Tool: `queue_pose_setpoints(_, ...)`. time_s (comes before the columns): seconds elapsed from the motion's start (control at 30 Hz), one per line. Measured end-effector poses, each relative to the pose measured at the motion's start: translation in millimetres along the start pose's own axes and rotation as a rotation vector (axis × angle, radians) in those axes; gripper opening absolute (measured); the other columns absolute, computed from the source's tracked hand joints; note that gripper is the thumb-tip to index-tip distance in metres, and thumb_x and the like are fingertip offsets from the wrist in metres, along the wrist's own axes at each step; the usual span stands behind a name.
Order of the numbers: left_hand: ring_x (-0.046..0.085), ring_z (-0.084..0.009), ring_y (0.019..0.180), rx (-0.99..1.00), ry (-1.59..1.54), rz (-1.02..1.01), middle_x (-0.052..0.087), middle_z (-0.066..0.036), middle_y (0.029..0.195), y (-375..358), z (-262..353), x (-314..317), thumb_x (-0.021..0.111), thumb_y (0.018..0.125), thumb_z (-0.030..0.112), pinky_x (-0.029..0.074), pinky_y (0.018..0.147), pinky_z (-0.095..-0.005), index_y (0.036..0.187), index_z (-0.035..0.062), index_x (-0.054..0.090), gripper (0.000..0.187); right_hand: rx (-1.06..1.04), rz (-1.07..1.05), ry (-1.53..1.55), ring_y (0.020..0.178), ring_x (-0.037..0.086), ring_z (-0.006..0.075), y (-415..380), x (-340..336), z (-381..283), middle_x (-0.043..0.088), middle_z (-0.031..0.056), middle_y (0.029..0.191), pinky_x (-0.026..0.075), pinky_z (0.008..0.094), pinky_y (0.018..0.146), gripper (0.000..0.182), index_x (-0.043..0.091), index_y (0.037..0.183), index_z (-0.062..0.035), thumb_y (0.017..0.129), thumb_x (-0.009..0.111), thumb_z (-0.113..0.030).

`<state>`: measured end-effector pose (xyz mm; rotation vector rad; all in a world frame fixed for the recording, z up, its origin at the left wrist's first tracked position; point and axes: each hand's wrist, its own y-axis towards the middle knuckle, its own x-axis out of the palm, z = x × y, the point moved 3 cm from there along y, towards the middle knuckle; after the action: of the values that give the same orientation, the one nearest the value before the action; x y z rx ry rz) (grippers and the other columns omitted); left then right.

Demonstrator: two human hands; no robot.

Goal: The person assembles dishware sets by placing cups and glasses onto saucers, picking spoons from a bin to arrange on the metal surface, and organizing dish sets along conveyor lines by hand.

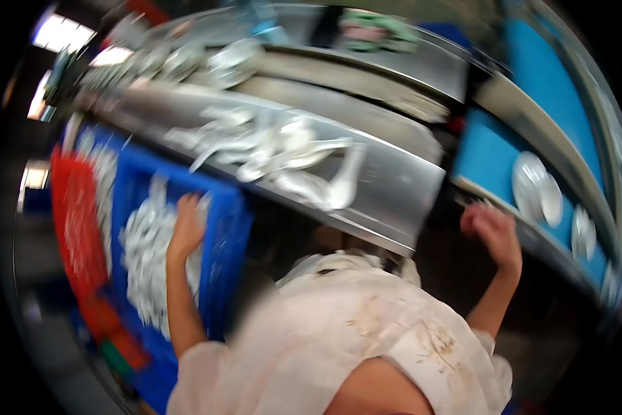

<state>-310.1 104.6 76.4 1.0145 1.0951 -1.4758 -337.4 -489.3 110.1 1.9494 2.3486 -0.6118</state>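
Observation:
My left hand (189, 227) is over the blue crate (229, 238), at the right side of a heap of white ceramic spoons (147, 252). Its fingers are smeared by motion, and whether a spoon is in them does not show. Off to the right, my right hand (492, 232) hangs beside the near edge of the light-blue conveyor belt (487, 149). Those fingers look bent but are blurred too. A loose pile of white spoons (283, 149) lies on the steel table (394, 187) in front of me, one of them near its front edge.
White bowl-like pieces (528, 187) sit on the belt. Stacked white dishes (235, 62) line the back left of the table. A red crate (76, 221) stands left of the blue one. Green and pink cloth-like items (376, 31) lie on the far steel surface.

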Motion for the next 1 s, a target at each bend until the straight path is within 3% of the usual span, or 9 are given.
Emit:
queue_pose_setpoints(0.1, 0.031, -0.0389, 0.125, -0.044, 0.002, 0.012, 0.034, -0.026, 0.134, -5.4, -34.4, 23.9, 0.038, 0.086, 0.003, 0.024, 0.106, -0.0385, 0.131, -0.0057, 0.031, 0.047, -0.106, 0.770, -0.201, 0.078, 0.056, 0.0125, -26.2, -78.9, -6.2, 0.062, 0.0059, 0.088, 0.045, 0.0244, 0.071, 0.018, 0.062, 0.095, 0.0004, 0.089, 0.050, -0.011)
queue_pose_setpoints(0.2, 0.038, -0.0392, 0.121, -0.005, -0.086, -0.189, 0.036, -0.026, 0.132, 4.5, 12.9, -0.2, 0.035, 0.085, -0.001, 0.029, 0.103, -0.0362, 0.132, -0.0052, 0.031, 0.047, -0.008, 1.318, -0.637, 0.091, 0.061, 0.0246, -39.7, -147.4, 40.8, 0.064, 0.0155, 0.101, 0.047, 0.0292, 0.080, 0.028, 0.060, 0.108, 0.0011, 0.087, 0.056, -0.017)
queue_pose_setpoints(0.3, 0.041, -0.0395, 0.117, 0.054, -0.011, -0.234, 0.040, -0.025, 0.128, 5.6, 33.4, -10.7, 0.037, 0.085, -0.001, 0.031, 0.101, -0.0372, 0.131, -0.0051, 0.032, 0.047, 0.232, 1.134, -0.848, 0.086, 0.061, 0.0273, -25.3, -195.7, 94.8, 0.064, 0.0167, 0.097, 0.048, 0.0321, 0.077, 0.035, 0.059, 0.108, 0.0011, 0.083, 0.060, -0.023)
queue_pose_setpoints(0.4, 0.044, -0.0391, 0.113, 0.106, -0.062, -0.119, 0.045, -0.024, 0.123, 2.8, 10.4, 4.4, 0.044, 0.083, 0.002, 0.033, 0.099, -0.0380, 0.129, -0.0047, 0.035, 0.047, 0.247, 0.676, -0.357, 0.079, 0.057, 0.0229, -10.9, -222.4, 152.5, 0.062, 0.0102, 0.090, 0.047, 0.0357, 0.069, 0.044, 0.058, 0.110, -0.0026, 0.072, 0.066, -0.025)
queue_pose_setpoints(0.47, 0.046, -0.0386, 0.111, 0.042, -0.150, -0.031, 0.047, -0.024, 0.120, 0.8, 11.5, -6.9, 0.050, 0.081, 0.005, 0.035, 0.097, -0.0382, 0.126, -0.0043, 0.037, 0.048, 0.188, 0.576, -0.142, 0.090, 0.056, 0.0212, -11.1, -194.0, 112.0, 0.059, 0.0088, 0.103, 0.048, 0.0334, 0.072, 0.059, 0.056, 0.115, -0.0049, 0.061, 0.071, -0.024)
queue_pose_setpoints(0.57, 0.047, -0.0391, 0.108, 0.005, -0.232, 0.069, 0.048, -0.024, 0.118, 1.1, 19.0, -6.8, 0.056, 0.075, 0.006, 0.037, 0.094, -0.0388, 0.122, -0.0029, 0.040, 0.051, 0.091, 0.639, 0.056, 0.101, 0.055, 0.0233, -0.4, -160.8, 97.9, 0.057, 0.0096, 0.109, 0.042, 0.0348, 0.091, 0.065, 0.049, 0.122, -0.0053, 0.062, 0.069, -0.015)
queue_pose_setpoints(0.67, 0.046, -0.0409, 0.100, 0.054, -0.007, -0.093, 0.050, -0.024, 0.107, 1.6, 26.5, -15.6, 0.051, 0.075, 0.003, 0.038, 0.088, -0.0429, 0.118, -0.0018, 0.042, 0.044, 0.036, 0.700, 0.170, 0.098, 0.056, 0.0222, 26.7, -139.2, 104.8, 0.058, 0.0098, 0.108, 0.044, 0.0332, 0.086, 0.053, 0.050, 0.119, -0.0024, 0.067, 0.061, -0.008)
queue_pose_setpoints(0.77, 0.047, -0.0405, 0.098, 0.210, -0.014, 0.076, 0.051, -0.022, 0.104, -4.1, 19.9, -4.2, 0.052, 0.075, 0.003, 0.039, 0.086, -0.0423, 0.119, 0.0018, 0.043, 0.045, -0.059, 0.691, 0.294, 0.094, 0.057, 0.0195, 69.3, -98.0, 97.5, 0.059, 0.0081, 0.104, 0.045, 0.0308, 0.083, 0.046, 0.053, 0.114, -0.0007, 0.068, 0.057, -0.003)
queue_pose_setpoints(1.0, 0.052, -0.0364, 0.105, -0.193, -0.243, 0.122, 0.055, -0.021, 0.111, -4.1, 4.6, 0.0, 0.073, 0.063, 0.013, 0.042, 0.089, -0.0383, 0.120, 0.0016, 0.046, 0.064, -0.151, 0.326, 0.411, 0.085, 0.059, 0.0172, 231.6, 42.9, -22.8, 0.061, 0.0086, 0.096, 0.048, 0.0291, 0.076, 0.047, 0.055, 0.112, 0.0022, 0.065, 0.053, 0.003)
